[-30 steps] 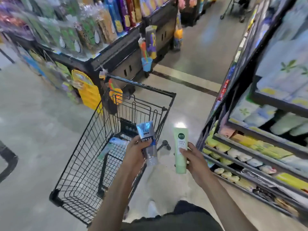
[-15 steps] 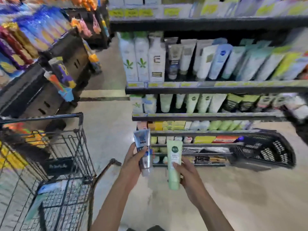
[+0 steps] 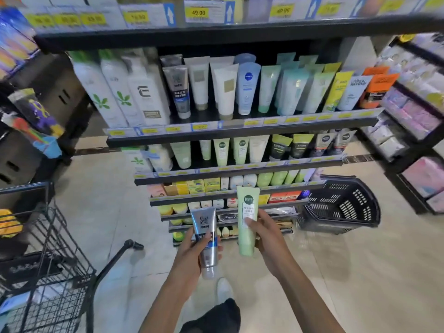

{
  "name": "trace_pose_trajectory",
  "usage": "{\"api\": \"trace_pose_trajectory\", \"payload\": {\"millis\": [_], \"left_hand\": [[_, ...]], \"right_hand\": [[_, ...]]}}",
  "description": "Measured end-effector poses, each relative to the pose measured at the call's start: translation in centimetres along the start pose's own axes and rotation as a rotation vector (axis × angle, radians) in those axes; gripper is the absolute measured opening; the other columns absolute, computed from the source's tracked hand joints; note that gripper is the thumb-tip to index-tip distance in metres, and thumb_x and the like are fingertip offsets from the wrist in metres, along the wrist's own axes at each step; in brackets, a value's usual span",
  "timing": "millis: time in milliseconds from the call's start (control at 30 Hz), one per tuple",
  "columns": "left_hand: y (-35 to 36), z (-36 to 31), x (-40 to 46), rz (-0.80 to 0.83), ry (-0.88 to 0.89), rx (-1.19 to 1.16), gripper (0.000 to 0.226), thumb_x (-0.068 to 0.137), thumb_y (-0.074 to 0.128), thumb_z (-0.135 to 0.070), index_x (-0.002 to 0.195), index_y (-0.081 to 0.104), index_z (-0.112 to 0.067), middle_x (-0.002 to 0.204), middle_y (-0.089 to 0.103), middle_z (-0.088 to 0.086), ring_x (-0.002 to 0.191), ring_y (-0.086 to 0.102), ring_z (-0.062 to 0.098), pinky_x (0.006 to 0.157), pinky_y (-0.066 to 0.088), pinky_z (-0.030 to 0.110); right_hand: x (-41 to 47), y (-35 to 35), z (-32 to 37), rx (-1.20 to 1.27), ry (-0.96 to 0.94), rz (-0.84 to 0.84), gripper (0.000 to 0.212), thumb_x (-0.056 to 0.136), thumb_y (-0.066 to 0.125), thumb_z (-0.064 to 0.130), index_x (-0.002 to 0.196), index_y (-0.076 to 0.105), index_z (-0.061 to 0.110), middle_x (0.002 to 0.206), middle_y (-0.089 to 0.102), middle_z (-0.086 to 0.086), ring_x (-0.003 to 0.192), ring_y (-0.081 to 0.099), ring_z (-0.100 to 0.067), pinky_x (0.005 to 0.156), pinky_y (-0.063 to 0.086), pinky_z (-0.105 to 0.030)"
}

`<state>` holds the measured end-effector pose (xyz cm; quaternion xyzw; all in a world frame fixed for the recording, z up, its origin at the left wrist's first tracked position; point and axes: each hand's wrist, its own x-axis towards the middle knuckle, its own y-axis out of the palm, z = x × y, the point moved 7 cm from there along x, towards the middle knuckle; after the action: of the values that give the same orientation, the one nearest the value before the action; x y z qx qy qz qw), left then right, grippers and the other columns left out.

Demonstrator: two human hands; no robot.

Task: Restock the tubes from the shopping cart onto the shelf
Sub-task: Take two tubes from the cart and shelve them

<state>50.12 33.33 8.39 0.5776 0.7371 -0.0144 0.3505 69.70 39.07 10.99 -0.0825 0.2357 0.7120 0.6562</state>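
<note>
Beige shop floor lies under our hands, and we stand before the shelf full of tubes and boxes. Nearest to us, our left hand grips the silver tube: the thumb lies across its front, the other fingers curl behind it, the cap points down. Just right of it, not touching, our right hand holds the green tube, also cap down, with the thumb on the label and the fingers behind. Both tubes stand almost upright in front of the low rows of the shelf.

Left of the left hand, the cart stands near us; some flat packs lie in it, but we cannot tell what they are. Right of the right hand and further away, a black basket lies tilted on the floor, against the shelf end.

Beyond the hands, higher up, a row holds green tubes like ours, and the row above has a similar silver tube among white and blue ones. Yellow price tags hang along the top edge.
</note>
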Motion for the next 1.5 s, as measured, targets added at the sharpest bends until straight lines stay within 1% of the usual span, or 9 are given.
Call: {"api": "trace_pose_trajectory", "payload": {"millis": [333, 433, 533, 800, 967, 1167, 1267, 1367, 1500], "left_hand": [[4.6, -2.5, 6.8, -0.002, 0.076, 0.006, 0.063, 0.08, 0.073, 0.004, 0.134, 0.059, -0.024, 0.118, 0.073, 0.016, 0.107, 0.069, 0.044, 0.095, 0.054, 0.056], [4.9, -3.5, 7.7, -0.024, 0.107, 0.002, 0.067, 0.071, 0.078, 0.004, 0.131, 0.059, -0.019, 0.111, 0.074, 0.017, 0.106, 0.07, 0.044, 0.087, 0.058, 0.048], [4.6, -4.3, 7.7, -0.068, 0.14, -0.001, 0.076, 0.064, 0.082, 0.001, 0.134, 0.057, -0.016, 0.113, 0.073, 0.021, 0.108, 0.069, 0.043, 0.084, 0.058, 0.042], [3.2, -4.7, 6.8, -0.207, 0.185, -0.068, 0.08, 0.06, 0.085, -0.001, 0.133, 0.059, -0.019, 0.117, 0.072, 0.02, 0.107, 0.069, 0.043, 0.099, 0.053, 0.058], [1.6, -4.7, 5.2, -0.295, 0.198, -0.084, 0.071, 0.067, 0.076, 0.008, 0.129, 0.059, -0.021, 0.108, 0.076, 0.013, 0.1, 0.073, 0.038, 0.093, 0.056, 0.052], [-1.4, -4.3, 4.0, -0.413, 0.186, -0.102, 0.066, 0.081, 0.066, 0.018, 0.127, 0.059, -0.029, 0.11, 0.076, 0.011, 0.099, 0.074, 0.035, 0.092, 0.057, 0.052], [-2.4, -4.6, 3.6, -0.441, 0.193, -0.102, 0.065, 0.081, 0.068, 0.017, 0.128, 0.059, -0.028, 0.113, 0.075, 0.013, 0.1, 0.074, 0.037, 0.092, 0.056, 0.053], [-3.4, -4.9, 3.4, -0.449, 0.199, -0.1, 0.066, 0.082, 0.068, 0.016, 0.129, 0.059, -0.029, 0.116, 0.074, 0.013, 0.101, 0.074, 0.036, 0.092, 0.057, 0.051], [-4.1, -5.4, 3.3, -0.447, 0.202, -0.097, 0.067, 0.082, 0.068, 0.016, 0.129, 0.058, -0.029, 0.118, 0.074, 0.013, 0.1, 0.074, 0.034, 0.092, 0.057, 0.051]], "right_hand": [[5.7, -2.9, 1.2, -0.115, 0.013, 0.067, 0.039, 0.094, 0.072, 0.015, 0.13, 0.065, 0.028, 0.113, 0.075, -0.003, 0.107, 0.071, -0.028, 0.098, 0.054, -0.06], [7.3, -3.0, 0.6, -0.178, 0.02, 0.085, 0.048, 0.086, 0.083, 0.024, 0.13, 0.065, 0.031, 0.117, 0.074, -0.005, 0.11, 0.07, -0.03, 0.097, 0.054, -0.063], [9.0, -2.1, 0.5, -0.247, 0.018, 0.092, 0.061, 0.073, 0.089, 0.035, 0.129, 0.065, 0.033, 0.119, 0.075, 0.002, 0.113, 0.069, -0.023, 0.098, 0.056, -0.054], [16.8, 4.6, 3.5, -0.404, -0.051, 0.102, 0.039, 0.084, 0.083, 0.013, 0.111, 0.058, 0.026, 0.102, 0.072, 0.009, 0.096, 0.069, -0.01, 0.085, 0.056, -0.034], [21.5, 9.1, 4.9, -0.49, -0.129, 0.087, 0.042, 0.082, 0.084, 0.014, 0.109, 0.054, 0.024, 0.111, 0.071, 0.001, 0.102, 0.069, -0.018, 0.09, 0.057, -0.043], [23.7, 12.1, 6.8, -0.562, -0.26, 0.004, 0.033, 0.088, 0.079, 0.017, 0.105, 0.051, 0.014, 0.092, 0.064, 0.004, 0.084, 0.063, -0.015, 0.068, 0.048, -0.027], [24.2, 13.2, 6.9, -0.58, -0.292, -0.023, 0.032, 0.088, 0.078, 0.017, 0.105, 0.051, 0.014, 0.093, 0.065, -0.001, 0.082, 0.063, -0.017, 0.074, 0.053, -0.036], [24.1, 13.8, 6.3, -0.575, -0.335, -0.024, 0.031, 0.09, 0.076, 0.016, 0.106, 0.05, 0.017, 0.091, 0.063, 0.006, 0.078, 0.06, -0.008, 0.073, 0.047, -0.031], [24.0, 13.9, 6.0, -0.504, -0.383, -0.07, 0.034, 0.091, 0.077, 0.02, 0.11, 0.05, 0.021, 0.102, 0.067, 0.002, 0.091, 0.064, -0.017, 0.08, 0.049, -0.03]]}}
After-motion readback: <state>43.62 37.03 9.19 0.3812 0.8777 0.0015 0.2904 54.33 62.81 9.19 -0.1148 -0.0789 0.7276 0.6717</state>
